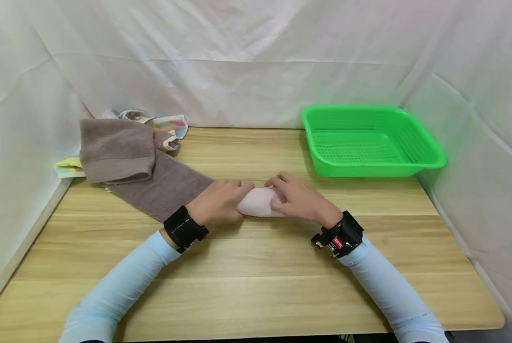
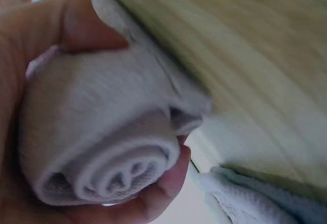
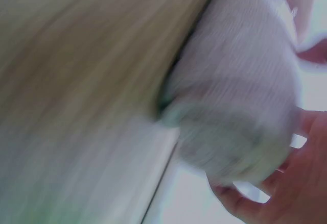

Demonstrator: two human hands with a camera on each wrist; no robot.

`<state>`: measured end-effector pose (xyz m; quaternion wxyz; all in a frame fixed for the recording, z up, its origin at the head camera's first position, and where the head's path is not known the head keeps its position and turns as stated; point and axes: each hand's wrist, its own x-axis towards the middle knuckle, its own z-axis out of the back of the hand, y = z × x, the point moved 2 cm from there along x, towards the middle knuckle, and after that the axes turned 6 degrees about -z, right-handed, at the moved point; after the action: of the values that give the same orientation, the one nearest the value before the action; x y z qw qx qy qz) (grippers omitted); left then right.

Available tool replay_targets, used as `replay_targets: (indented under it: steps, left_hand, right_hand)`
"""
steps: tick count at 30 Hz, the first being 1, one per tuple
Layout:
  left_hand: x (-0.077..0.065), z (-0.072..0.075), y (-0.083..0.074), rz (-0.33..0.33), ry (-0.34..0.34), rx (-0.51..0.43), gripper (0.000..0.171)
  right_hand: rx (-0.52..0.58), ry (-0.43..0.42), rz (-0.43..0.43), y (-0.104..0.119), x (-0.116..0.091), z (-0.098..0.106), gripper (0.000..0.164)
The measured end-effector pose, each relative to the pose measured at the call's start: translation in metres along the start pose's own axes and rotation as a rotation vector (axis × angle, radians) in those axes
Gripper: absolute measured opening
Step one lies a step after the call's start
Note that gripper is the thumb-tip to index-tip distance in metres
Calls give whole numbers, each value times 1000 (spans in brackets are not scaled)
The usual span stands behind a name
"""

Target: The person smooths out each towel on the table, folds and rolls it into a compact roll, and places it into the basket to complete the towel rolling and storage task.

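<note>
A pale pinkish towel (image 1: 259, 202), rolled into a short cylinder, lies across the middle of the table between both hands. My left hand (image 1: 219, 201) grips its left end, with the thumb on the near side and fingers round the far side. In the left wrist view the spiral end of the rolled towel (image 2: 102, 96) shows inside that hand's curl. The right hand (image 1: 303, 197) holds the other end, its fingers bent over the roll. Blurred layers at that end of the towel (image 3: 235, 66) appear in the right wrist view.
A larger brown towel (image 1: 166, 183), partly folded, lies at left and reaches close to the left hand. Behind it is a multicoloured cloth (image 1: 174, 125); a yellow cloth (image 1: 69, 163) peeks out at its left. A green plastic basket (image 1: 372, 170) stands back right. White sheeting (image 1: 247, 90) encloses the table.
</note>
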<state>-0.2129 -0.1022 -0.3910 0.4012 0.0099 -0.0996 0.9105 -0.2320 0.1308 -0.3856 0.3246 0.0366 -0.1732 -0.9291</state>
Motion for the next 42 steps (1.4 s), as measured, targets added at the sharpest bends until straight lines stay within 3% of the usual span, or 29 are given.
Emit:
replay_targets:
  steps: [5, 8, 14, 22, 27, 30, 36, 39, 42]
  left_hand:
    - [2, 3, -1, 21, 46, -69, 57]
    - [0, 5, -2, 13, 44, -88, 61]
    - [-3, 10, -5, -44, -69, 9, 70]
    - [-3, 26, -10, -151, -304, 313, 57]
    - [-2, 39, -11, -203, -410, 363, 50]
    - [-3, 46, -14, -256, -478, 387, 46]
    - [-4, 54, -24, -408, -652, 477, 31]
    - [-4, 56, -28, -461, -720, 502, 28]
    - [-5, 57, -31, -476, -748, 504, 27]
  right_hand:
    - [-202, -37, 55, 14, -2, -8, 83]
    - [-180, -27, 51, 12, -2, -13, 83]
    - [36, 55, 25, 0, 1, -11, 83]
    - [366, 178, -4, -1, -3, 9, 69]
    - [477, 242, 5, -1, -5, 15, 66]
    - [619, 321, 29, -1, -6, 15, 72]
    - [986, 566, 105, 4, -9, 8, 96]
    - [1025, 610, 126, 8, -11, 7, 95]
    - [987, 579, 101, 9, -13, 8, 89]
